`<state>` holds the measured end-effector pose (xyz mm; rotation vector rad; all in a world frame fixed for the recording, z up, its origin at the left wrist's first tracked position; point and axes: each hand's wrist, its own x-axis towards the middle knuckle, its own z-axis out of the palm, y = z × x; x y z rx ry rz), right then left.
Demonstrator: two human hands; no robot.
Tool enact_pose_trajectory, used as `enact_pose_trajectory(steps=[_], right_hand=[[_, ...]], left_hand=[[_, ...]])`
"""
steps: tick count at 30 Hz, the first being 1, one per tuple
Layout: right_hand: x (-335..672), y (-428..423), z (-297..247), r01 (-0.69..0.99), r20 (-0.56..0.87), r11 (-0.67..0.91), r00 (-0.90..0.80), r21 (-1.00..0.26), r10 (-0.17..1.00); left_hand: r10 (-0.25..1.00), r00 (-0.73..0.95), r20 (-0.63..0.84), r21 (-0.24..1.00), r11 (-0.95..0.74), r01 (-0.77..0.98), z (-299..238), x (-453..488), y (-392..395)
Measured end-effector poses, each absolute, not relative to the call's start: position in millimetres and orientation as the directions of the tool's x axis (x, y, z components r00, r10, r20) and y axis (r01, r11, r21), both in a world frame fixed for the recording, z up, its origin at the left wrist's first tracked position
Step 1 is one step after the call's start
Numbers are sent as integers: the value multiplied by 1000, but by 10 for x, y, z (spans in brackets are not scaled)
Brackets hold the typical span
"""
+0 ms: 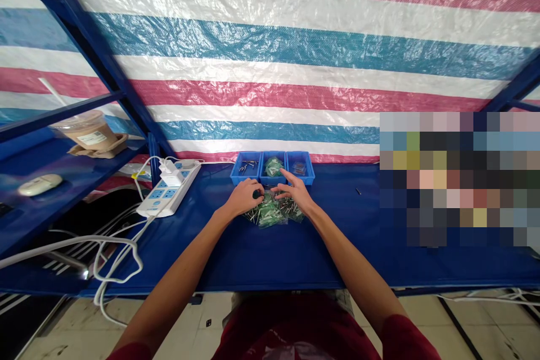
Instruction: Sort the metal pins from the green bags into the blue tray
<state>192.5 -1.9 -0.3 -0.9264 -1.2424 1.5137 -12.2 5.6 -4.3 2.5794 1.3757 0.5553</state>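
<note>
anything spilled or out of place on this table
A loose pile of green parts and metal pins lies on the table before the bins, under the left hand and right hand. One small dark piece lies alone further right.

Three bins stand side by side at the back of the counter (295, 259), against the tarp (295, 67): the left bin (246, 167), middle bin (273, 167) and right bin (300, 167). Just before them lies a pile of parts (270, 215), with the left grip (243, 197) on its left edge and the right grip (295, 194) on its right. A power strip (169, 194) lies well left of the bins. Further left, a shelf (63, 163) carries a cup (86, 130) behind a mouse (40, 184).
</note>
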Motion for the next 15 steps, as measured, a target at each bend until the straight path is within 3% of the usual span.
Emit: enact_pose_trajectory(steps=[10, 15], right_hand=[[1889, -33, -65, -172, 34, -35, -383, -984, 923], [1906, -4, -128, -43, 169, 163, -255, -986, 952]], left_hand=[[840, 499, 211, 299, -542, 786, -75, -128, 80], [835, 480, 269, 333, -549, 767, -38, -117, 67]])
